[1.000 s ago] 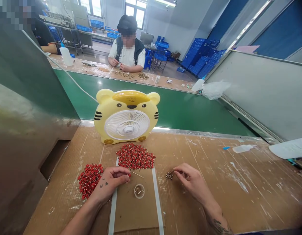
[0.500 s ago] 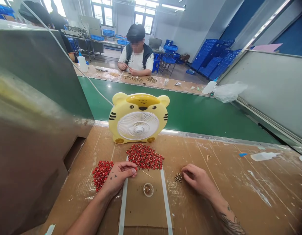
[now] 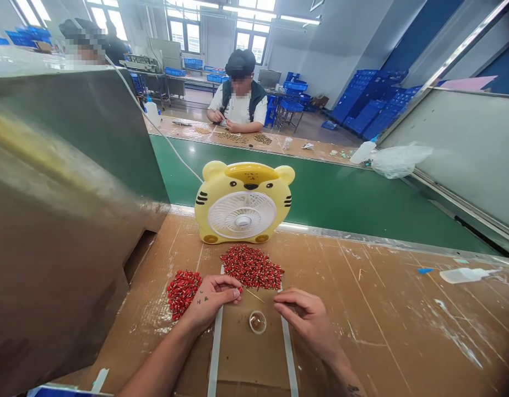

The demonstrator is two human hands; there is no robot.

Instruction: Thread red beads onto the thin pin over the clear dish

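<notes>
A grey metal housing (image 3: 60, 231) is seen at the far left, beside the cardboard-covered bench (image 3: 382, 325). A small heap of red pin-like parts (image 3: 182, 294) is lying on the bench, just left of the left hand (image 3: 211, 302). The fingers (image 3: 232, 290) of that hand are pinched closed on a single red part (image 3: 240, 289). A larger heap of red parts (image 3: 252, 267) is spread just beyond them, with a thin wooden sliver (image 3: 254, 296) lying at its near edge. A small round glass dish (image 3: 258, 322) is set on a cardboard pad (image 3: 248, 361), which is bordered by two white strips (image 3: 216, 344). A yellow tiger-shaped fan (image 3: 243, 204) is standing upright past the heaps, in front of a green conveyor belt (image 3: 320, 204), and a seated co-worker (image 3: 238, 102) is seen at the far bench. The right hand (image 3: 306, 318) is held over the right side of the pad, its fingers (image 3: 287, 304) curled inward; whether anything small is gripped by them cannot be told. A white squeeze bottle (image 3: 465, 274) is lying on its side at the right of the bench
</notes>
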